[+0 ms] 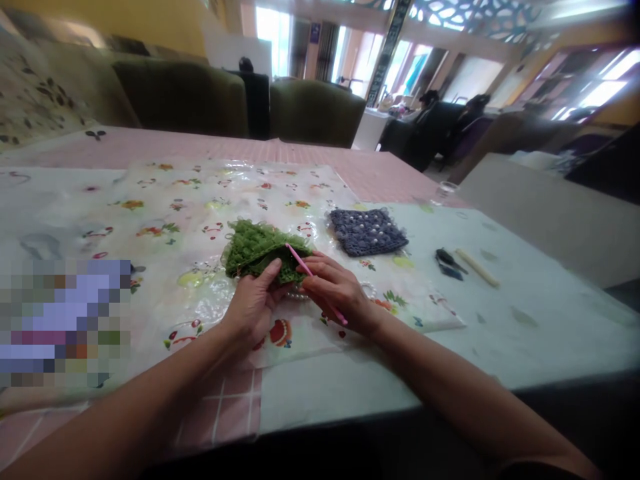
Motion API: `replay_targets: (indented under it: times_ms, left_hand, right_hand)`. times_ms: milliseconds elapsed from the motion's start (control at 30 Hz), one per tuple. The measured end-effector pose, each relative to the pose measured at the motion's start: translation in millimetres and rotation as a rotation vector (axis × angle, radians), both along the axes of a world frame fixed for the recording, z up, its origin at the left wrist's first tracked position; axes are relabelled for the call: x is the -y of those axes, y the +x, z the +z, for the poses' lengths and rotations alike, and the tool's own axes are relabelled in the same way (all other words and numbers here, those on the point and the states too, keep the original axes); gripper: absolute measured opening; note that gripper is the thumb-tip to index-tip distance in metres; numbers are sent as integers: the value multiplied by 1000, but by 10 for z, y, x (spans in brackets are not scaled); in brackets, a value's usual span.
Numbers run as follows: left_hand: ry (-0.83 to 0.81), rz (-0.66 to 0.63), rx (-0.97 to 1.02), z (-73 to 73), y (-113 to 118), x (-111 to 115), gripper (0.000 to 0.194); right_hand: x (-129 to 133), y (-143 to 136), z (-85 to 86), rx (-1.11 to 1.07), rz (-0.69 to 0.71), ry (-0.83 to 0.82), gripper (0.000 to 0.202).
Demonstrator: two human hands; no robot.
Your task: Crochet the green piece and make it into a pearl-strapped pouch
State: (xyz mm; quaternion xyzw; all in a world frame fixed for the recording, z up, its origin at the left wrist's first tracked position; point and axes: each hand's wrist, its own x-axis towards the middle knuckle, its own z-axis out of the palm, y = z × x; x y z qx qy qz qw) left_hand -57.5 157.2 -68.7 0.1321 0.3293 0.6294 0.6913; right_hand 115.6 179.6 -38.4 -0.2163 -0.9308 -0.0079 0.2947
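Observation:
A green crocheted piece (253, 243) with frilly edges is pinched in my left hand (254, 303), its thumb lying over the near edge. My right hand (340, 290) is closed round a pink crochet hook (303, 261), whose tip touches the green piece's upper right edge. A string of pearl-like beads (299, 295) shows below the green piece, between my hands. Behind my right hand, a dark blue-grey crocheted piece (369, 231) with white beads lies flat on the table.
The table (525, 300) bears a flowered plastic cover (195, 193). On the right lie small dark tools (450, 263) and a cream stick (477, 268). A clear glass (447, 192) stands near the far right edge. Green chairs (317, 110) stand behind; a blurred patch covers the left.

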Motion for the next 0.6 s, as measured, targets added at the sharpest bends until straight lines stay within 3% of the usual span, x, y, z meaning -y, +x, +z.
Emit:
replay_targets:
  times_ms: [233,367,600]
  left_hand:
    - [-167,-239,-21,17,-33,21,13]
    - [-193,-161,6,9,-20,16,11]
    - [-207,-134,-12,16,-37,-10,8]
  right_hand:
    - [23,-8,-84,-97,47,-102,12]
    - [42,0,-74,-159,51,-206,16]
    - [25,79,-20,-512,13,-715,46]
